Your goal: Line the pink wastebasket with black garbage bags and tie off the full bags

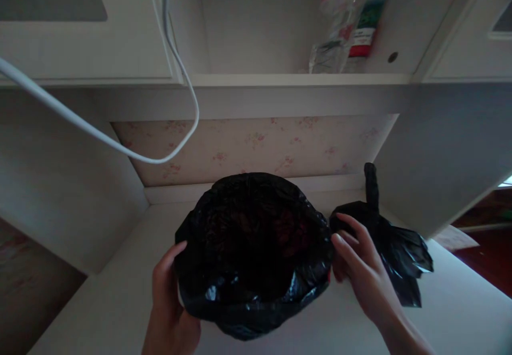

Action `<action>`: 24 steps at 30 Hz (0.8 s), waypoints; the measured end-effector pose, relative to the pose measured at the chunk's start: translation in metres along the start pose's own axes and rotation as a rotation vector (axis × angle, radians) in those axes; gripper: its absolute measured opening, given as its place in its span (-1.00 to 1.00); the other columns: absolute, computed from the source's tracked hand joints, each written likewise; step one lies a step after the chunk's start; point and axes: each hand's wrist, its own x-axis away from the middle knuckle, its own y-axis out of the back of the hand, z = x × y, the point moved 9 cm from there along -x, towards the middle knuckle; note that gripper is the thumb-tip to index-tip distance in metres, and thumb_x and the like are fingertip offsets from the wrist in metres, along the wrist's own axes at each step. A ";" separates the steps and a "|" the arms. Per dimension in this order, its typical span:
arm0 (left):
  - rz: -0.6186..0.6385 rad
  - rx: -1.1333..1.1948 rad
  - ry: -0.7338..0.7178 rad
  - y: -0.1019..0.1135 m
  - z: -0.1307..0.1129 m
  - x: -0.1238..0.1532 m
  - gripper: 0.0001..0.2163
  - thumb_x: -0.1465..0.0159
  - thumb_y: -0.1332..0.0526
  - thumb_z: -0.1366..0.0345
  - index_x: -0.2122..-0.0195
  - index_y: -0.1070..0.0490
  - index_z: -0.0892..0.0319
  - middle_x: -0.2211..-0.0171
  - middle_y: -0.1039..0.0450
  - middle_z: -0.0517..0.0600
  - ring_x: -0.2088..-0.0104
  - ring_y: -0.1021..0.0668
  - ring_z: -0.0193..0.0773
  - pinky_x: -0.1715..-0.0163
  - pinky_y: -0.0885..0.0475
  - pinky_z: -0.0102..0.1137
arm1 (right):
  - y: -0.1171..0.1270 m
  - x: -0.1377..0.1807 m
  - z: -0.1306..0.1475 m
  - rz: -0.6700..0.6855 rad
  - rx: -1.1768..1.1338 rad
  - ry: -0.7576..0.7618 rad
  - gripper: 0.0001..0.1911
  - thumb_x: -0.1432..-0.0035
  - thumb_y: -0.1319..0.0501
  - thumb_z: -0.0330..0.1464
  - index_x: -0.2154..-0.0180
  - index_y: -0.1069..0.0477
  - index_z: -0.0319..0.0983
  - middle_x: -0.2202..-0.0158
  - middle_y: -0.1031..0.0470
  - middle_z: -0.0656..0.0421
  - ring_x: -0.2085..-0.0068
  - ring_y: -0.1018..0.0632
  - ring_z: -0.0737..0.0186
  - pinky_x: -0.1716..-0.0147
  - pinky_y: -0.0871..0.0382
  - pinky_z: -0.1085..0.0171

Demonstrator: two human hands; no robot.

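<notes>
A small bin lined with a black plastic bag (252, 248) stands on a white surface (100, 301) in front of me, its mouth open and dark inside. My left hand (170, 301) wraps round the bin's left side, thumb against the bag's rim. My right hand (360, 267) rests at the right rim with fingers curled on the bag's edge. Just behind my right hand lies a second black bag (400, 243), tied at the top with its knot sticking up.
A white cable (132, 155) loops down across the wall at upper left. Floral wallpaper (256, 147) backs the niche under a white shelf (296, 80) that carries bottles (344, 24). White cabinet walls close in left and right. Red floor (488, 259) shows at right.
</notes>
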 end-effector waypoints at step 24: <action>0.015 -0.151 -0.221 0.018 0.002 -0.011 -0.72 -0.40 -0.30 0.19 -0.13 -0.55 -0.09 -0.05 -0.45 -0.04 -0.03 -0.54 -0.25 -0.04 -0.42 -0.46 | -0.016 0.015 0.006 0.372 0.238 0.411 -0.77 -0.45 -0.24 -0.29 -0.06 -0.60 -0.04 0.52 -0.60 0.24 0.59 -0.58 0.35 0.56 -0.50 0.44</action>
